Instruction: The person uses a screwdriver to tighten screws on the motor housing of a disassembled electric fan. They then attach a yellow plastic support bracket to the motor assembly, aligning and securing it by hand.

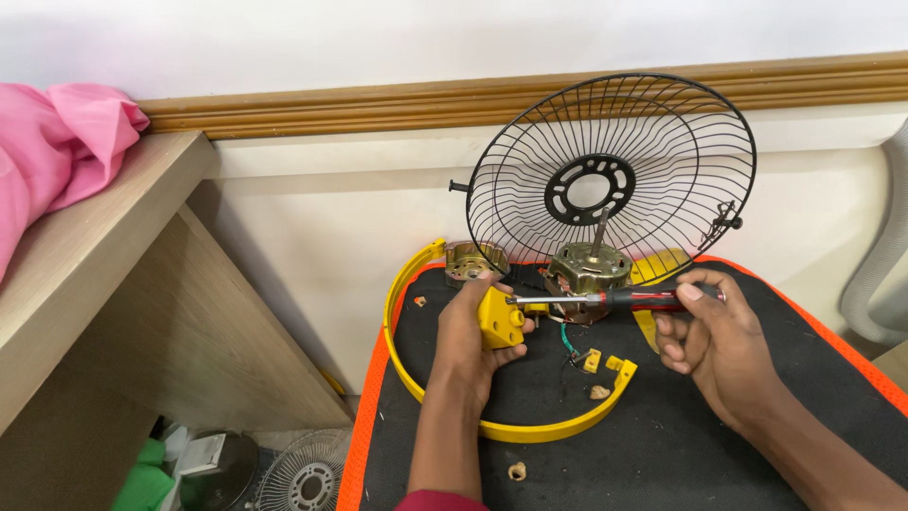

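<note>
**Screwdriver tip could slip**

We grip the yellow block (499, 320) in our left hand (470, 343), our right hand (711, 341) wrapped round the screwdriver (605, 300). A skidding tip could jab our fingers; beyond, the motor (587, 268) and leaning grille (611, 176) might topple.

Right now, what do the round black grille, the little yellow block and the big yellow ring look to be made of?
The black grille looks like thin metal wire with a dark coating: fine spokes, slight sheen. The yellow block in the left hand seems moulded plastic, smooth and glossy, with screw holes. The yellow ring likewise looks like glossy plastic, though painted metal can't be ruled out.
</note>
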